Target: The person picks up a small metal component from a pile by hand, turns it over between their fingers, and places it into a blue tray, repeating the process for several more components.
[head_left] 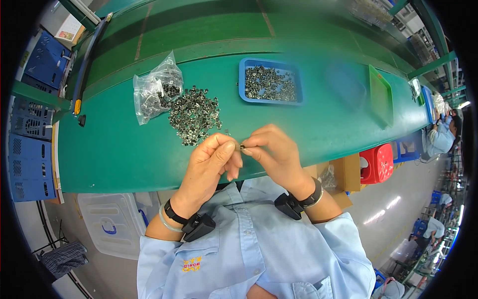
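Small dark metal part (242,147), pinched between the fingertips of both hands near the middle of the frame, just above the near edge of the green table (124,159). Left hand (211,162) to the left of it, thumb and forefinger pressed together on the part, remaining fingers curled under. Right hand (274,149) to the right, thumb and forefinger likewise closed on the same part, back of the hand turned upward. Fingertips of the two hands almost touching around the piece; exact shape of the piece too small to tell. Black wrist straps with small black units on both forearms, light blue sleeves below.

Loose heap of metal parts (194,114) on the table above and left of the hands, near but apart from them. Clear plastic bag (154,92) touching the heap's left side, partly open, more parts inside. Blue tray (271,82) at upper centre, filled with similar shiny parts. Green tray (381,94) further right, well apart. Red stool (378,162) below the table edge at the right. White plastic bin (112,222) on the floor at lower left. Blue crates (30,149) stacked at the far left.
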Demonstrator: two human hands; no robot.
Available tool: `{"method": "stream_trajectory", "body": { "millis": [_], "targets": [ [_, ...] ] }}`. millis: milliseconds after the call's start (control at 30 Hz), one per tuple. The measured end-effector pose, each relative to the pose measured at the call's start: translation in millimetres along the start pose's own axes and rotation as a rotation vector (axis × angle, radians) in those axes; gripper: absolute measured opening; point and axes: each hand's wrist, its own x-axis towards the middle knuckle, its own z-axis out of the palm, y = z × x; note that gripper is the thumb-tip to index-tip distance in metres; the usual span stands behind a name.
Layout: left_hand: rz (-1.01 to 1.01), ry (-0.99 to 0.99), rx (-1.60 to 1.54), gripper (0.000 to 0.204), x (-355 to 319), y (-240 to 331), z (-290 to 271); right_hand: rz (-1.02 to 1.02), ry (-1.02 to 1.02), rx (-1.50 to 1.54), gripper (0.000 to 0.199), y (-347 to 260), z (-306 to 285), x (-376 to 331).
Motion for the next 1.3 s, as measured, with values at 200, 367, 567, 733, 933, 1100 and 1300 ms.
{"method": "stream_trajectory", "body": {
  "millis": [200,367,567,733,933,1100,1300],
  "targets": [
    [-0.063,-0.127,-0.295,0.017,2.1,-13.3,-1.2,0.116,0.042,0.277,0.013,-1.4,3.5,-4.5],
    [-0.083,-0.212,-0.447,0.018,3.1,-17.9,-0.4,0.012,0.025,0.187,0.014,-2.2,0.6,-4.4],
    [-0.083,-0.211,-0.408,0.021,2.4,-18.0,0.1,-0.074,0.016,0.108,0.014,-5.3,-1.8,-2.2],
    [-0.092,-0.213,-0.387,0.021,0.4,-14.8,0.4,-0.103,-0.002,0.1,0.015,-6.4,-4.4,-1.6],
    [-0.085,-0.208,-0.356,0.016,1.9,-8.5,-2.0,-0.128,-0.014,0.051,0.016,-3.4,-4.2,-0.6],
    [-0.079,-0.014,-0.102,0.017,-1.8,-2.6,2.2,-0.152,0.003,-0.101,0.016,0.5,-1.7,-2.4],
    [-0.057,0.009,0.058,0.015,-1.0,-0.5,-1.3,-0.193,-0.02,-0.18,0.017,0.4,-2.9,0.0]
  ]
}}
